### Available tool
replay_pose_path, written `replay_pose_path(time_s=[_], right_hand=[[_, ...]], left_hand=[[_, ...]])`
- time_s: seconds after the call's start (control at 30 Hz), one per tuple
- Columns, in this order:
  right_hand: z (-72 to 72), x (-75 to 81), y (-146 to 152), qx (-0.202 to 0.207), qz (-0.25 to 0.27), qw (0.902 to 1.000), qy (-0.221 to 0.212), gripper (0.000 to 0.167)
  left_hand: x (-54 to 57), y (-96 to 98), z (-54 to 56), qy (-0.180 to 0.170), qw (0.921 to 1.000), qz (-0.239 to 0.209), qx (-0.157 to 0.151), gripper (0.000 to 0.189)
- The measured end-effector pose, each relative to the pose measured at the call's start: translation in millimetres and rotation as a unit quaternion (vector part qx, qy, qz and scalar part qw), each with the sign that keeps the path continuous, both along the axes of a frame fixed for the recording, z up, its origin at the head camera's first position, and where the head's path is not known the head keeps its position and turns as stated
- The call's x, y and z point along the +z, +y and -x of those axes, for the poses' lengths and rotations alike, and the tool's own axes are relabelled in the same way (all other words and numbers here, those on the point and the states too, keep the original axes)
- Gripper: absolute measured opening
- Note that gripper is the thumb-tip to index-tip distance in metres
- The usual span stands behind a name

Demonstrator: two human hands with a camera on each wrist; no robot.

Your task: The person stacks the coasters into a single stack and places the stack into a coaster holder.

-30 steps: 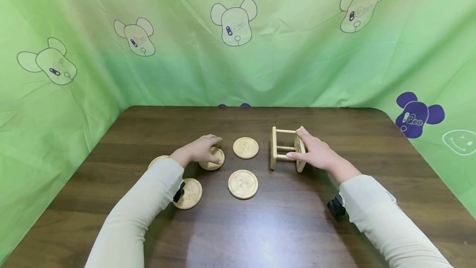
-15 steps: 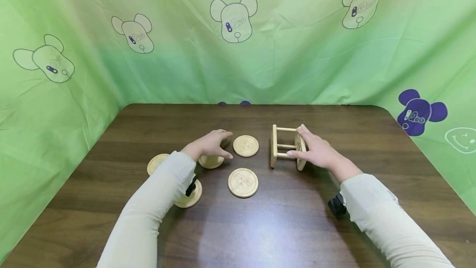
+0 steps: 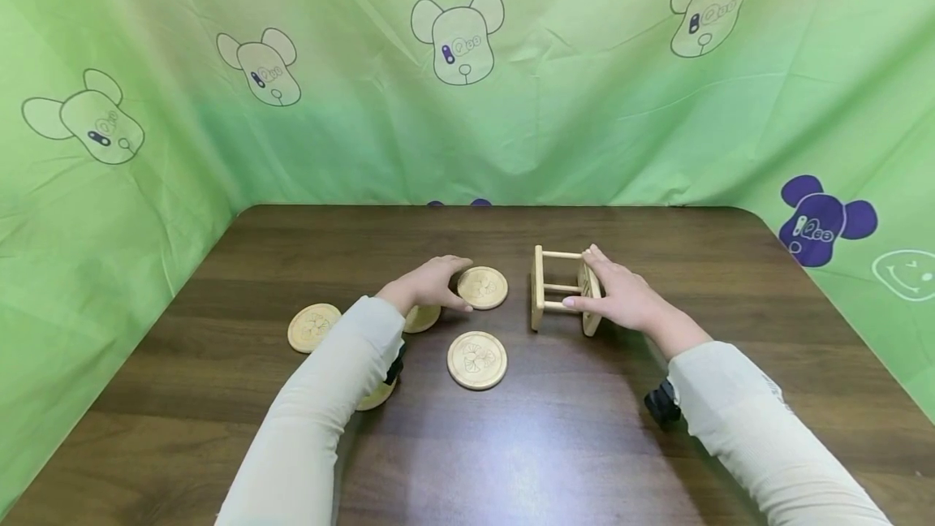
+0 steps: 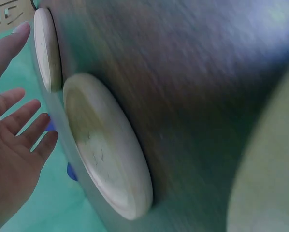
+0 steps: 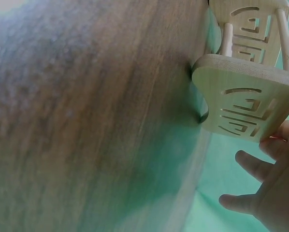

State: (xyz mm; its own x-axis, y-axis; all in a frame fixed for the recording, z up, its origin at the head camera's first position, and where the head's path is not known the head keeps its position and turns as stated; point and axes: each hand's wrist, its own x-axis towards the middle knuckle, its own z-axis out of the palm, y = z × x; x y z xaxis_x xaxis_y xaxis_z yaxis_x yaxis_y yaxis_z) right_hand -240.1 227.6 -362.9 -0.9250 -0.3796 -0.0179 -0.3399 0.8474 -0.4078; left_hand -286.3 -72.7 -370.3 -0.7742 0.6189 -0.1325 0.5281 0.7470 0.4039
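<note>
Low over the table, my left hand [image 3: 429, 283] reaches beside the far round wooden coaster [image 3: 485, 289], thumb and fingers spread. In the left wrist view its fingers look relaxed and hold nothing. Below it, another coaster [image 3: 421, 318] is partly hidden by the hand. My right hand [image 3: 621, 297] holds the right panel of a wooden coaster holder [image 3: 538, 291], with the thumb at the near side and fingers at the far side. In the right wrist view a cut-out pattern shows on the holder's panel [image 5: 241, 104]; the other fingers are spread.
A flower-engraved coaster [image 3: 477, 361] lies nearer to me in the middle. Another coaster [image 3: 310, 328] lies at the left, and one [image 3: 376, 398] is partly under my left sleeve. The brown table [image 3: 643, 226] ends at a green curtain [image 3: 570, 153].
My left hand has moved right, from above the half-covered coaster to beside the far coaster, uncovering the leftmost one. My right hand and the holder stay in place.
</note>
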Motion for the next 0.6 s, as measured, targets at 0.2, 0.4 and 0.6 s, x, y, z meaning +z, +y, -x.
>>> replay_pose_path(time_s=[0.2, 0.4, 0.6], right_hand=[[0.3, -0.3, -0.3, 0.000, 0.002, 1.0000, 0.001, 0.094], [-0.7, 0.9, -0.8, -0.003, 0.003, 1.0000, 0.000, 0.095], [-1.0, 1.0, -0.5, -0.005, 0.008, 1.0000, -0.002, 0.094]], left_hand=[[-4.5, 10.6, 2.5, 0.009, 0.9999, 0.005, -0.009, 0.079], [-7.9, 20.8, 4.1, 0.015, 0.9995, 0.024, -0.011, 0.078], [-9.9, 31.3, 6.7, 0.028, 0.9986, 0.041, -0.018, 0.076]])
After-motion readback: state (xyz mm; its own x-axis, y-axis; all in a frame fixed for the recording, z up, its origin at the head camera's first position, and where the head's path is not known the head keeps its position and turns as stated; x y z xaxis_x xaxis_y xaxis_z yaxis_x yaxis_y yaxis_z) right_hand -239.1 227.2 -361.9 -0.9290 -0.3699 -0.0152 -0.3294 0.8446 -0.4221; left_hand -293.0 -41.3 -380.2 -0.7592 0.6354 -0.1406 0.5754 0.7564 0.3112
